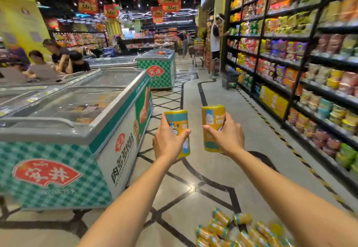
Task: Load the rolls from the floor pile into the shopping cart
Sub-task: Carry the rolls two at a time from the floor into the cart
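Note:
My left hand (167, 142) grips a yellow and teal roll (179, 125), held upright at arm's length over the aisle floor. My right hand (227, 136) grips a second yellow roll (212, 120), also upright, just to the right of the first. A pile of several similar yellow rolls (238, 231) lies on the floor at the bottom right, under my right forearm. No shopping cart for loading is in view close by.
A chest freezer (108, 130) runs along the left of the aisle, with another one (160, 66) behind it. Stocked shelves (302, 72) line the right side. A person (215, 43) with a far cart (198, 57) stands down the aisle. A dark basket (229, 79) sits by the shelves.

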The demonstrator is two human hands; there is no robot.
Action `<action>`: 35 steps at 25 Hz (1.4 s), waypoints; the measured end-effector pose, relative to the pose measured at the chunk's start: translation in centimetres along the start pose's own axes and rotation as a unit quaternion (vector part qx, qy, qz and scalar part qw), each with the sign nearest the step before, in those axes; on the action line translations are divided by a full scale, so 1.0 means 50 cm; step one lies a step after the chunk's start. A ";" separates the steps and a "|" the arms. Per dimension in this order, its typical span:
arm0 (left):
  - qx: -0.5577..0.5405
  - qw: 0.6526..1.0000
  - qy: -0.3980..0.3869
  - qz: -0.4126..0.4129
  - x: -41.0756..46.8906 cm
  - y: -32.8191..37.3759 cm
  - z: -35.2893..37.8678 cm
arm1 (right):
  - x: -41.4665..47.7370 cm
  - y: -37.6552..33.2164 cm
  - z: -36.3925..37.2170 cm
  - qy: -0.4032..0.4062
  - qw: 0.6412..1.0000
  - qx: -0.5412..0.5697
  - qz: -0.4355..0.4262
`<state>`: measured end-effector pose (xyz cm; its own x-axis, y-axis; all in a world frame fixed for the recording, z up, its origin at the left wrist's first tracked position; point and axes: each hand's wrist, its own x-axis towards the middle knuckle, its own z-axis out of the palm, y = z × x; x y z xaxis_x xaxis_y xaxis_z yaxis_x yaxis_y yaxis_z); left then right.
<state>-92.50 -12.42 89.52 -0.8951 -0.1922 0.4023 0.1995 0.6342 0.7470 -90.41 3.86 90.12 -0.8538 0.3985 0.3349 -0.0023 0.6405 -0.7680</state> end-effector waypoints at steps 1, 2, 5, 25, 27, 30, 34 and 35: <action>-0.009 1.000 -0.016 0.020 0.002 0.025 -0.001 | -0.010 -0.006 -0.026 0.024 1.000 -0.005 0.007; -0.013 0.999 -0.029 0.040 0.001 0.046 -0.001 | -0.022 -0.009 -0.052 0.046 0.999 -0.007 0.019; -0.039 0.990 -0.094 0.092 -0.042 0.116 0.010 | -0.087 0.001 -0.145 0.113 0.991 -0.031 0.060; -0.277 0.705 -0.534 0.377 -1.146 0.747 0.097 | -1.050 0.235 -1.019 0.498 0.745 -0.223 0.384; -0.291 0.681 -0.556 0.378 -1.280 0.796 0.080 | -1.154 0.251 -1.099 0.510 0.720 -0.244 0.403; -0.310 0.645 -0.588 0.377 -1.455 0.864 0.063 | -1.289 0.276 -1.212 0.527 0.696 -0.258 0.414; -0.311 0.617 -0.609 0.390 -1.640 0.953 0.063 | -1.411 0.331 -1.349 0.544 0.667 -0.260 0.437; -0.309 0.612 -0.613 0.393 -1.676 0.973 0.069 | -1.429 0.351 -1.378 0.550 0.663 -0.255 0.439</action>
<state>-9.16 37.13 90.31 0.0226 0.9364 0.3502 0.5344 -0.3073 0.7874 6.42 31.85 90.29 0.4877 0.8224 0.2928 0.6602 -0.1280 -0.7401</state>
